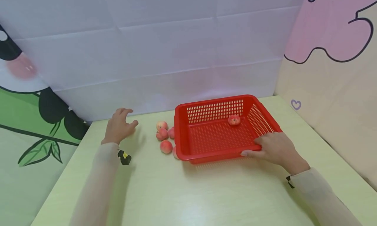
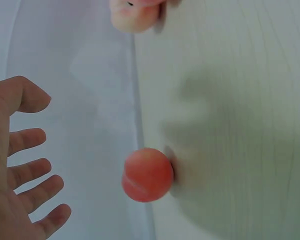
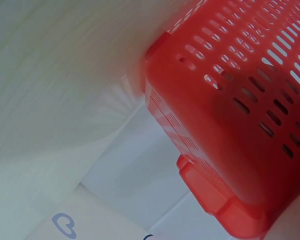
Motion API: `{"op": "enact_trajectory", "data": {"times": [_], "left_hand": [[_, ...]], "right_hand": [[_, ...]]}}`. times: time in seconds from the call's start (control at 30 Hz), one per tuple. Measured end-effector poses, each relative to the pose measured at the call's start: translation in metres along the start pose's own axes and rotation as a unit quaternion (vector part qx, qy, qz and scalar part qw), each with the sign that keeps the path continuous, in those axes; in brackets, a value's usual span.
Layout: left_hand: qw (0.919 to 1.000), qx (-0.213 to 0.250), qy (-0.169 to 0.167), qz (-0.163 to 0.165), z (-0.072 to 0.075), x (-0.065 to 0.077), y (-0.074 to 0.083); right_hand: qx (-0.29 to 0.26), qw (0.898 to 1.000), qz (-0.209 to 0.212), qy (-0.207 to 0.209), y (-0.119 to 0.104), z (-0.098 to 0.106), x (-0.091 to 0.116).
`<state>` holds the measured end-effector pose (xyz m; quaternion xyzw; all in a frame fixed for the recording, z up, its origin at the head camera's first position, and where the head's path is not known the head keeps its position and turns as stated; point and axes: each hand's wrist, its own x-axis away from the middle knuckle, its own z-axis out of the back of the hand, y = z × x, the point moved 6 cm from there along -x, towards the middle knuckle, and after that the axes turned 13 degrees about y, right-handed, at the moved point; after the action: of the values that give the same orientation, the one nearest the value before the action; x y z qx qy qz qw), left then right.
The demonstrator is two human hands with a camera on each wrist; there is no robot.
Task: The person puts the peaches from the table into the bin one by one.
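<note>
My right hand (image 1: 275, 149) grips the near right corner of a red plastic basket (image 1: 216, 156), thumb along the front rim. One peach (image 1: 234, 120) sits inside, toward the back right. In the right wrist view the basket's slotted wall (image 3: 200, 95) fills much of the picture. My left hand (image 1: 119, 126) is held over the table's left side, fingers spread and slightly bent, holding nothing. In the left wrist view a single red peach (image 2: 147, 175) lies beyond the fingertips. Several more peaches (image 1: 166, 147) lie between this hand and the basket, some partly hidden by its left side.
A pale wood-grain table (image 1: 165, 193) lies under everything. Behind it hangs a creased white sheet (image 1: 165, 56). A printed panel (image 1: 330, 98) with a small purple heart borders the right side, and another with green and black drawings (image 1: 44, 121) borders the left.
</note>
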<state>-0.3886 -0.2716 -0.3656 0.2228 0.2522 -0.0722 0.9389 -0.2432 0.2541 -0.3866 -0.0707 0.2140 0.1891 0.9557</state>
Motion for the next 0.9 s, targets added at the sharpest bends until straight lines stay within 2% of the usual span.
{"op": "enact_trajectory", "data": {"times": [0.3,0.5,0.57,0.77,0.9], "left_hand": [[0.9968,-0.007,-0.066,0.043,-0.017,-0.007,-0.028],[0.9880,-0.014,-0.139,0.065,-0.031,-0.004,-0.037],[0.9856,-0.016,-0.153,0.070,-0.035,-0.002,-0.041],[0.9876,-0.028,-0.142,0.061,-0.043,0.005,-0.045],[0.9882,-0.025,-0.139,0.059,-0.046,0.004,-0.044]], "right_hand": [[-0.002,1.000,0.000,0.002,0.000,0.001,0.000],[-0.001,1.000,-0.001,0.004,0.001,0.000,0.000],[0.000,1.000,0.000,0.004,0.000,0.000,0.000],[-0.001,1.000,-0.002,-0.001,0.000,-0.001,0.001],[0.000,1.000,-0.002,-0.002,0.001,-0.001,0.001]]}}
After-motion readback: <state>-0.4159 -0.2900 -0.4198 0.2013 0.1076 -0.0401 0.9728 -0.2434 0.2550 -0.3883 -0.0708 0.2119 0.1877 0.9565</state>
